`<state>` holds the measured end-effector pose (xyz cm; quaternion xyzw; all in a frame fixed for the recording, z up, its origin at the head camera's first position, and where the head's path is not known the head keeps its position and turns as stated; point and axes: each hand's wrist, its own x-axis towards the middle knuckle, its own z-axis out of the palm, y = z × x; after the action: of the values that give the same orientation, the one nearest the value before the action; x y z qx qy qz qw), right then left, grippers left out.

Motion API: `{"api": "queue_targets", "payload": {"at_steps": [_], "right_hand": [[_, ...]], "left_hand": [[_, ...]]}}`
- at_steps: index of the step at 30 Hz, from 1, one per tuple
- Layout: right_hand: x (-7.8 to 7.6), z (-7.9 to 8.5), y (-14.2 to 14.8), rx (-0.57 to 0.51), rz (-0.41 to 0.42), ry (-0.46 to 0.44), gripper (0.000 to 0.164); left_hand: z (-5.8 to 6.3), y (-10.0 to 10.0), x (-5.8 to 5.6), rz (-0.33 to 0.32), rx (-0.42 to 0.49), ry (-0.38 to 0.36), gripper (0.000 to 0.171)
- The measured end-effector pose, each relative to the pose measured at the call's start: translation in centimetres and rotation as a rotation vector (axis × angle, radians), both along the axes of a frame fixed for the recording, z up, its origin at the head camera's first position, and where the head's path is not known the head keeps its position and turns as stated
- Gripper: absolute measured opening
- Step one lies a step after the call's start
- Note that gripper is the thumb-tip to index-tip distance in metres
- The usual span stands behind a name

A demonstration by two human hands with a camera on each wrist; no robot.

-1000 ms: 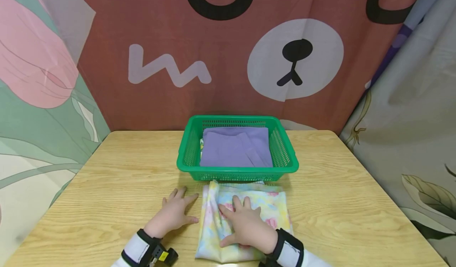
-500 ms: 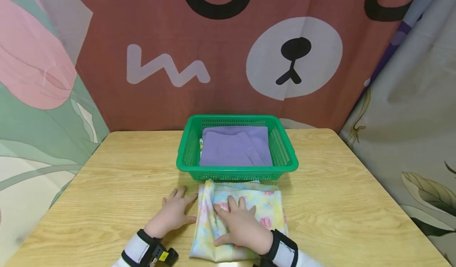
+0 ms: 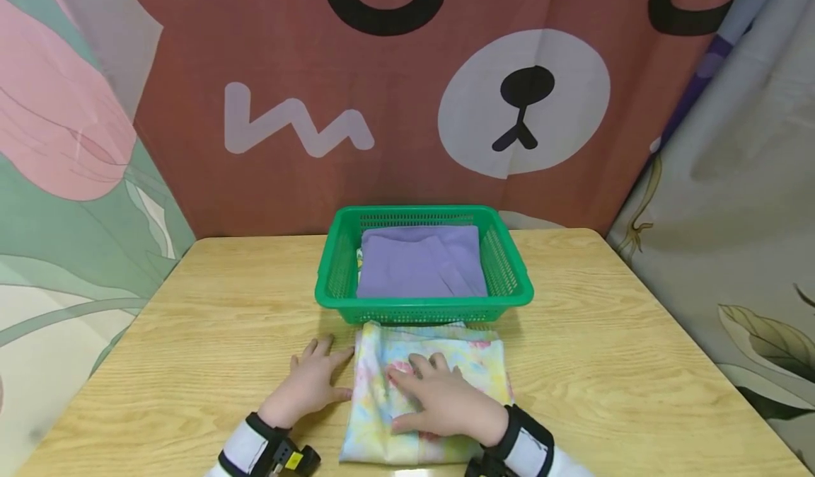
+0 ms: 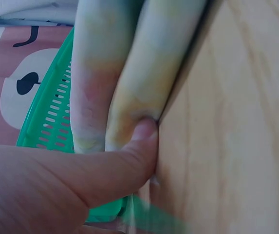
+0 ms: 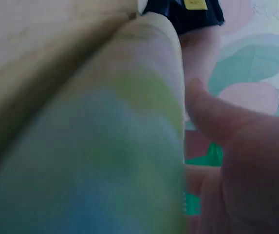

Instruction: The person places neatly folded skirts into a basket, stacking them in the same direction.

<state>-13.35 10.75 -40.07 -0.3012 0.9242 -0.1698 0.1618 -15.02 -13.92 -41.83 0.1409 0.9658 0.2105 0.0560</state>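
Observation:
A folded cloth (image 3: 458, 371) in pastel yellow, blue and pink with a floral print lies on the table in front of the basket. My right hand (image 3: 446, 403) rests on top of it, fingers spread. Beside the cloth's left edge my left hand (image 3: 308, 385) lies on the table with its fingers spread. In the left wrist view its thumb (image 4: 124, 163) touches the fold of the cloth (image 4: 144, 78), which shows as two thick rolled layers. The right wrist view has the cloth (image 5: 115, 136) close up, with the right thumb and fingers against it.
Just behind the cloth stands a green plastic basket (image 3: 423, 311) with perforated sides. Inside lies a folded purple cloth (image 3: 420, 265), with a bit of patterned fabric at its left. Printed curtains (image 3: 286, 180) hang behind the wooden table (image 3: 248, 293).
The patterned cloth has shifted slightly left, to the left hand's fingertips. My right hand first moved left with it, then a little back to the right. The left hand has stayed put.

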Motion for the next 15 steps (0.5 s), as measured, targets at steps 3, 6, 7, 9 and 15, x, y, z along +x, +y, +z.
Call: {"api": "queue_targets", "payload": {"at_steps": [3,6,7,9,15], "right_hand": [[-0.2,0.2,1.8,-0.096,-0.05,-0.027,0.065],[-0.4,0.1,3.7,-0.18,-0.181,0.041,0.062],[-0.5,0.0,4.4,-0.201,-0.233,0.064,0.06],[-0.8,-0.2,5.7,-0.224,-0.313,0.086,0.057],[-2.0,-0.6,9.3,-0.291,-0.415,0.015,0.052]], "left_hand": [[0.0,0.1,0.1,-0.002,-0.013,0.011,0.069],[-0.1,0.1,0.1,-0.006,-0.043,0.075,0.071],[-0.1,0.1,0.1,-0.005,-0.053,0.098,0.072],[-0.2,0.0,0.0,0.001,-0.065,0.135,0.072],[-0.4,-0.1,-0.1,0.003,-0.02,0.111,0.072]]}}
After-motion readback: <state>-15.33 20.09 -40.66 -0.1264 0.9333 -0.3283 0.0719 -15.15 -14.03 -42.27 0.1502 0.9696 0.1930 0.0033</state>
